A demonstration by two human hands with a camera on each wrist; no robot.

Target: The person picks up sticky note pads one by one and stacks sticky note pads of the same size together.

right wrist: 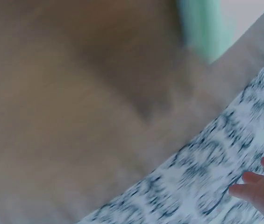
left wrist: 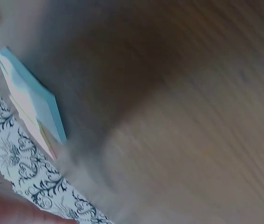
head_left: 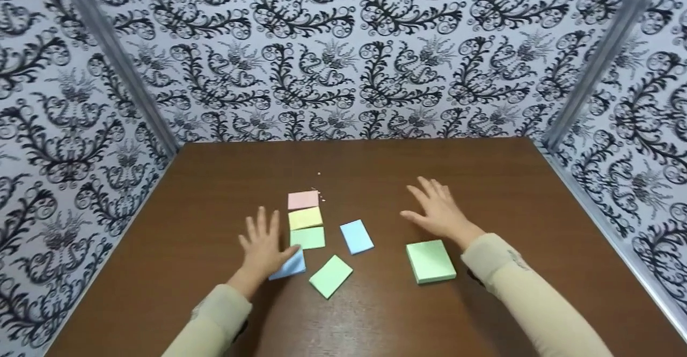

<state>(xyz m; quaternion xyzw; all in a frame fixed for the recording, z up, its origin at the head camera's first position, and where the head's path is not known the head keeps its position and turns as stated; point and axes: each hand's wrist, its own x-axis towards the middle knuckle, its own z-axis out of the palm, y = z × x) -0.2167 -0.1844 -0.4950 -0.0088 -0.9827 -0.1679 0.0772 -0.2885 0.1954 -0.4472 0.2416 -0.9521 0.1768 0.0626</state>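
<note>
In the head view my left hand [head_left: 264,249], fingers spread, is over the near end of a column of small sticky note pads. Its thumb overlaps the blue pad [head_left: 291,265] there. Beyond that pad lie a green pad [head_left: 307,238], a yellow pad [head_left: 305,218] and a pink pad [head_left: 303,200]. My right hand [head_left: 441,213] is held out with spread fingers and holds nothing, just beyond a thick, larger green sticky note block [head_left: 431,261]. Between the hands lie a second blue pad [head_left: 357,237] and a tilted green pad [head_left: 330,277].
All the pads lie on a brown wooden table [head_left: 375,314]. Tiny white scraps [head_left: 319,192] are scattered near the pink pad. Patterned panels [head_left: 343,62] enclose the table at the back and both sides, with grey metal strips [head_left: 118,62] at the corners.
</note>
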